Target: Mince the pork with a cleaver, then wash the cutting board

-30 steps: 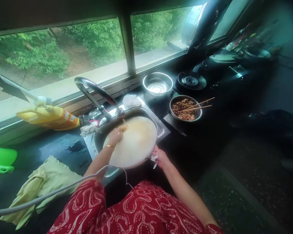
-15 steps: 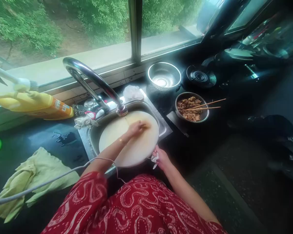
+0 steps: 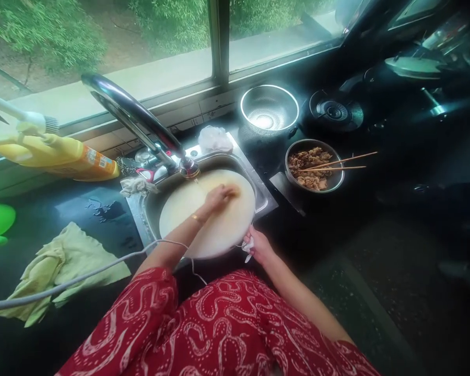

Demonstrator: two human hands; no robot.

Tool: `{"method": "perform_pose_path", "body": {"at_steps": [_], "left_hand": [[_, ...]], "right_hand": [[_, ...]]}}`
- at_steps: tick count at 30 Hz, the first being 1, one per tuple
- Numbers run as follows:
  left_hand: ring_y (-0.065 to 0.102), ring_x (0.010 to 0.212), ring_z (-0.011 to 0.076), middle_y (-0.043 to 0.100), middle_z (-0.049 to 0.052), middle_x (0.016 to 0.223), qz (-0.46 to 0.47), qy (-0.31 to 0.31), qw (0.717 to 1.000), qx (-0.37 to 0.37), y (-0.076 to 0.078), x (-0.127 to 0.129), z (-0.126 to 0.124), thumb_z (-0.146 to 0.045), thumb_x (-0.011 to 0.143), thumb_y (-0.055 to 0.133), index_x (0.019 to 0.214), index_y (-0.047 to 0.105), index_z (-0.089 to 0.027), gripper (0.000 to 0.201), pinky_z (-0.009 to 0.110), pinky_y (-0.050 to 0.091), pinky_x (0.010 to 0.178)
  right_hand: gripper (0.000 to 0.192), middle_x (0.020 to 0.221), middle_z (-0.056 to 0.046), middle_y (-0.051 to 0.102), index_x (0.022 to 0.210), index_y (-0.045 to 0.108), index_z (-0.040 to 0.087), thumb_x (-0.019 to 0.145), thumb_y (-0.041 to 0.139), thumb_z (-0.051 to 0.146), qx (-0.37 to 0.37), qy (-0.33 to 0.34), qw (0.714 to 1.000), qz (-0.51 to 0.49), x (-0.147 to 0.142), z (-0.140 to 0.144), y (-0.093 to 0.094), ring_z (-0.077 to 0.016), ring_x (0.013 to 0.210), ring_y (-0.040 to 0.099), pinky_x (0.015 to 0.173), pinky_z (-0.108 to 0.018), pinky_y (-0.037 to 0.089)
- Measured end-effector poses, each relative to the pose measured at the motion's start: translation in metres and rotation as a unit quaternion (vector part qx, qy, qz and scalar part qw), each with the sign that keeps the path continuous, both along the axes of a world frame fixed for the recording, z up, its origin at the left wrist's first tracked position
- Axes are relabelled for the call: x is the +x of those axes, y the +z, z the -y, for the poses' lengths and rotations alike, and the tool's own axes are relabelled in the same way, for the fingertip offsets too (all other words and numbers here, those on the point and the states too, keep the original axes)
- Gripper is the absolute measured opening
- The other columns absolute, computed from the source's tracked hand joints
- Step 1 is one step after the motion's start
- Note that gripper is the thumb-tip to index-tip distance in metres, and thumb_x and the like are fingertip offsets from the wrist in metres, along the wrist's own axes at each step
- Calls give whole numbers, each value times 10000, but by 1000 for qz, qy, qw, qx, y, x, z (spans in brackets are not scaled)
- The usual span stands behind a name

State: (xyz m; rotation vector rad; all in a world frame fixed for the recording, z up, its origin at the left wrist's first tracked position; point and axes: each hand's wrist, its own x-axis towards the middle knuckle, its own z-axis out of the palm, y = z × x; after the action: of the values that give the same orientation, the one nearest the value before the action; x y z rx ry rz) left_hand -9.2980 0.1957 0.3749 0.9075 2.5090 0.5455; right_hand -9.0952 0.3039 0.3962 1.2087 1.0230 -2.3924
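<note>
- Here, at the frame's centre, a round pale board (image 3: 219, 224) lies across the sink (image 3: 258, 201).
- My left hand (image 3: 216, 198) presses a small scrubber flat on the board, below the faucet (image 3: 141, 122).
- My right hand (image 3: 257, 245) is clamped on the board's lower-right rim.
- A bowl of food (image 3: 313, 169) with chopsticks (image 3: 337, 163) sits on the desk, right of centre.

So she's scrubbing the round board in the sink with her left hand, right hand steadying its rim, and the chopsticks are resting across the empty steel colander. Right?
Not quite. In the head view the chopsticks rest across the bowl of cooked food, not the colander. The rest holds: left hand on the round board in the sink, right hand at its rim.
</note>
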Motion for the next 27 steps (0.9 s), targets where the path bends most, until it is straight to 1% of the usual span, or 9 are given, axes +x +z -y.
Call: {"method": "perform_pose_path", "body": {"at_steps": [4,6,8,10,13,16,20,23,27], "left_hand": [[507,819,162,551,23,960,18,-79,996,-32,13,71,83,-273,869,460,1318,520,-347,459,266,406,727],[494,794,159,538,25,907,20,-26,997,-72,15,70,135,-248,867,435,1278,554,-314,433,266,405,714],[480,776,170,523,45,845,-13,70,990,-120,10,45,160,-249,878,428,1243,587,-232,398,280,398,694],[474,803,176,532,57,839,-39,107,986,-121,2,11,148,-260,898,422,1204,610,-181,367,285,393,712],[480,848,169,556,53,915,-44,48,996,-60,-6,-12,95,-266,912,421,1207,613,-207,356,276,388,749],[492,790,164,521,42,916,-34,-21,999,-27,2,15,67,-297,898,447,1299,552,-273,415,275,388,696],[490,764,152,477,27,884,-14,-154,988,22,27,69,78,-279,903,421,1386,451,-338,488,257,390,684],[480,766,148,487,29,896,-8,-236,971,28,28,74,45,-311,919,412,1339,504,-372,435,250,377,673],[487,801,169,531,61,934,-41,-131,990,13,2,18,-36,-328,915,419,1239,608,-276,378,269,379,689]], "right_hand": [[516,426,78,432,617,407,192,714,654,635,-15,6,1000,3,0,3,2,-25,275,277,247,-159,158],[510,434,75,438,624,413,193,717,652,634,-22,3,1000,3,1,5,1,-27,283,284,250,-160,156],[508,438,74,437,629,417,193,715,653,634,-22,-2,1000,0,2,5,-1,-28,291,289,253,-161,156],[509,436,76,432,628,414,195,711,655,636,-15,-9,1000,-6,1,3,-3,-29,294,292,253,-162,159],[498,430,79,424,634,412,198,725,650,627,-4,-15,1000,-13,-2,-4,-3,-32,290,289,250,-167,167],[487,424,80,416,637,411,199,747,636,617,-7,-14,1000,-12,-5,-9,-3,-31,284,279,248,-169,164],[495,421,82,403,633,413,195,755,625,625,-18,-23,1000,-9,-7,-8,-3,-30,279,281,249,-165,170],[495,418,90,388,637,407,197,757,620,627,-29,-42,999,-11,-7,-7,-4,-29,279,277,252,-164,178],[472,436,100,381,667,407,201,778,602,616,-25,-65,998,-7,-8,-6,-9,-31,285,286,252,-157,174]]}}
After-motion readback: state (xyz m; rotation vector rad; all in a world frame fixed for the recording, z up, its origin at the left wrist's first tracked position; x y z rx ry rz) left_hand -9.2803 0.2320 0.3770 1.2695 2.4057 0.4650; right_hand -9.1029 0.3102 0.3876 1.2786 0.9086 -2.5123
